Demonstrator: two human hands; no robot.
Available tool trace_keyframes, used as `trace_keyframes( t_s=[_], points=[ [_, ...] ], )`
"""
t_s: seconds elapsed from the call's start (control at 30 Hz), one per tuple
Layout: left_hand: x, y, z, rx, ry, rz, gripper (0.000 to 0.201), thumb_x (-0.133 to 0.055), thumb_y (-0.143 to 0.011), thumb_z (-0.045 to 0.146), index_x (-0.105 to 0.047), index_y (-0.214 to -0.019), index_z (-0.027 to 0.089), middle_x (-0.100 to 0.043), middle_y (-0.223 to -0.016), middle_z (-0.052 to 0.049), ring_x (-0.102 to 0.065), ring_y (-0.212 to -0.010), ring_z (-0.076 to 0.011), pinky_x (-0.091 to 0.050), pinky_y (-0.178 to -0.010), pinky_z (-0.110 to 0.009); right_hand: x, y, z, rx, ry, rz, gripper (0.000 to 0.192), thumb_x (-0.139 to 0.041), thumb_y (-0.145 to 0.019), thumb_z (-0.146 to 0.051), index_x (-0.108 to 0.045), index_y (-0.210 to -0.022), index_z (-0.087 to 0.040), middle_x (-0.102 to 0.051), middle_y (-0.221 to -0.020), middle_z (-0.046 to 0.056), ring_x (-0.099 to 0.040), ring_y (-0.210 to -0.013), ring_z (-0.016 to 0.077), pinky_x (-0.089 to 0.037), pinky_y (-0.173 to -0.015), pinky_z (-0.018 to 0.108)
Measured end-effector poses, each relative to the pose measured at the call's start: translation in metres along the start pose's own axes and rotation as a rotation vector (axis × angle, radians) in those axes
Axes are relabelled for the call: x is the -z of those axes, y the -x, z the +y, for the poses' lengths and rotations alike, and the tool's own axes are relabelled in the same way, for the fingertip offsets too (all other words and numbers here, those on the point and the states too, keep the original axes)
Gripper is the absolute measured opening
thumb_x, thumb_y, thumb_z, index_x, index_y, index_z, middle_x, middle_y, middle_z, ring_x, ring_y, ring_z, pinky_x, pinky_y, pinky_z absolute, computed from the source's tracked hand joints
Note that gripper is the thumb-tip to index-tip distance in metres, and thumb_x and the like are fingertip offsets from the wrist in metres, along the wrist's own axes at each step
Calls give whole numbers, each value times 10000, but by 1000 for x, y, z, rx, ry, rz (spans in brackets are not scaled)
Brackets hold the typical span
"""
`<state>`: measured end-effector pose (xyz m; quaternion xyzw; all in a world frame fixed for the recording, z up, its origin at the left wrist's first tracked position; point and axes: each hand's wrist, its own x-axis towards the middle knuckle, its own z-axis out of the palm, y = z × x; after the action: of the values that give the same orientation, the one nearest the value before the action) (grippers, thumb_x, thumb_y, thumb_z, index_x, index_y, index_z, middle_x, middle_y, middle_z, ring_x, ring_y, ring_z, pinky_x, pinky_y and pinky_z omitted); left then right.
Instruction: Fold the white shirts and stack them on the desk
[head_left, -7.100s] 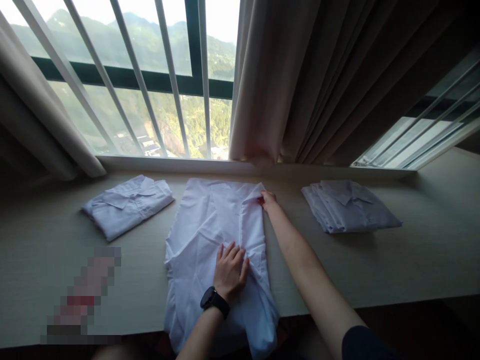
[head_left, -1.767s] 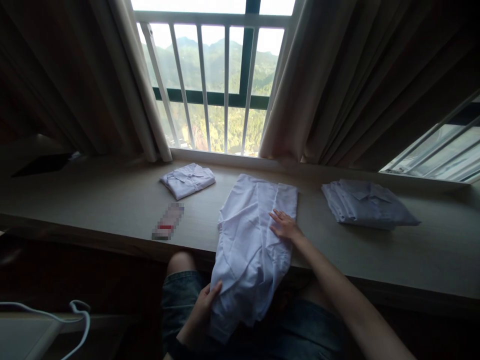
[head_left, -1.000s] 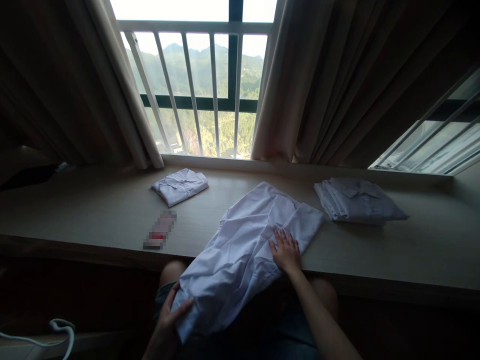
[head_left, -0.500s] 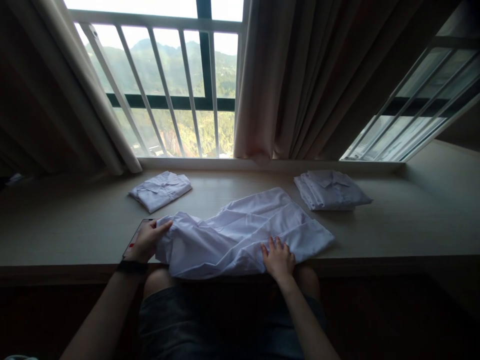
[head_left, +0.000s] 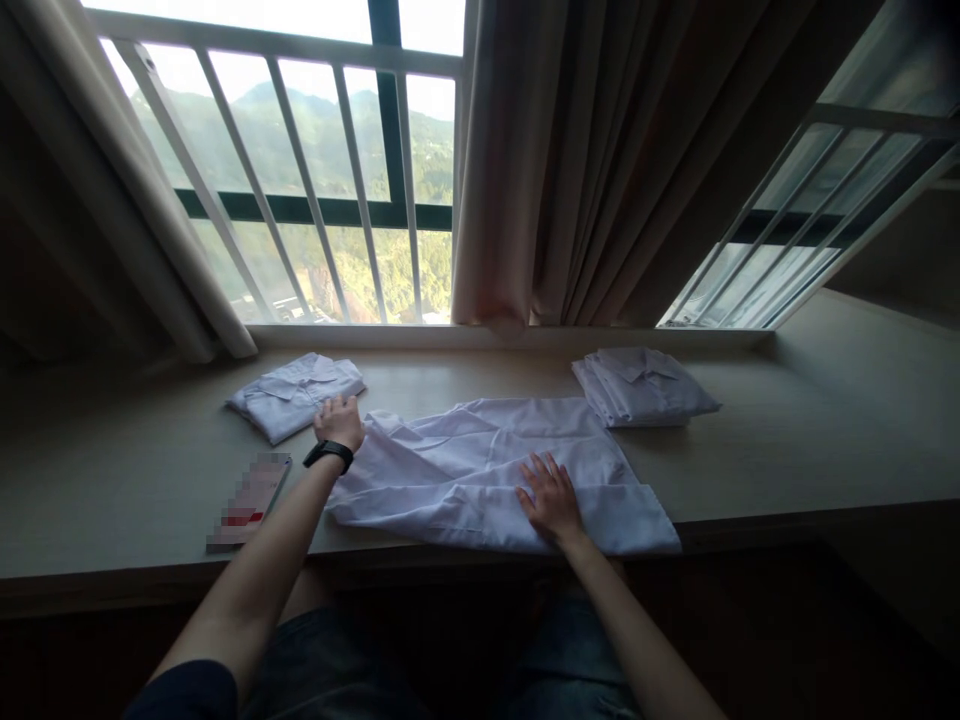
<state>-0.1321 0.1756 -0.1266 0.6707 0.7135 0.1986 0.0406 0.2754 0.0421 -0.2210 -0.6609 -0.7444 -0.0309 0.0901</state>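
A white shirt (head_left: 480, 470) lies spread sideways on the wooden desk, creased, its lower edge along the desk's front. At its upper left end my left hand (head_left: 340, 424), with a dark wristband, is closed on the cloth; the fingertips are partly hidden. My right hand (head_left: 551, 500) rests flat on the right part of the shirt, fingers spread. A folded white shirt (head_left: 296, 392) lies just beyond my left hand. Several folded white shirts (head_left: 641, 388) are stacked at the back right, touching or nearly touching the spread shirt's upper right corner.
A phone-like flat object (head_left: 251, 500), partly pixelated, lies left of the shirt near the front edge of the desk (head_left: 787, 455). Behind the desk are a barred window (head_left: 315, 200) and long curtains (head_left: 570, 180). My knees are under the desk's edge.
My left hand has moved up and slightly right, drawing the shirt's left end farther back and flatter. The phone-like object is now uncovered. My right hand stays on the shirt. The view has shifted slightly.
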Motion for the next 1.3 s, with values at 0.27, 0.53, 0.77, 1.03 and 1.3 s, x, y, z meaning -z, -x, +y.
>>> trace_keyframes(
  t_s=[0.27, 0.53, 0.77, 1.03, 1.3],
  points=[
    [-67, 96, 37, -307, -105, -182, 526, -331, -1008, 485, -389, -1523, 396, -247, -1658, -15, -118, -1527, -386, -50, -1126, -757, -24, -12, 7, -78, 1, -165, 565, -263, -1025, -571, -286, -1565, -405, -204, -1661, 9, -135, -1535, 305, -106, -1208, 564],
    [-79, 103, -6, -54, -160, -208, 577, -287, -1001, 530, -343, -1549, 361, -217, -1665, -69, -103, -1534, -376, -50, -1112, -767, -25, 0, -22, -200, 27, -111, 611, -231, -1006, -630, -298, -1566, -394, -222, -1656, 41, -154, -1522, 344, -116, -1192, 565],
    [-80, 96, -9, 35, -153, -169, 585, -293, -992, 532, -381, -1538, 339, -261, -1653, -61, -151, -1525, -362, -63, -1151, -712, -25, -6, 30, -109, 53, -118, 572, -240, -1029, -568, -318, -1562, -374, -273, -1639, -17, -165, -1522, 275, -158, -1207, 487],
    [-84, 92, -18, 98, -226, -150, 594, -243, -991, 556, -346, -1547, 373, -262, -1653, -36, -187, -1520, -343, -89, -1153, -713, -27, -17, 60, -227, 67, -161, 570, -194, -1025, -578, -281, -1564, -414, -234, -1651, -43, -178, -1510, 316, -144, -1195, 580],
    [-76, 97, -34, 122, -237, -142, 610, -234, -987, 576, -339, -1550, 367, -254, -1657, -40, -183, -1521, -343, -111, -1155, -704, -20, -38, 50, -176, 17, -206, 611, -189, -1007, -629, -258, -1573, -409, -228, -1654, -22, -169, -1508, 347, -146, -1172, 639]
  ],
)
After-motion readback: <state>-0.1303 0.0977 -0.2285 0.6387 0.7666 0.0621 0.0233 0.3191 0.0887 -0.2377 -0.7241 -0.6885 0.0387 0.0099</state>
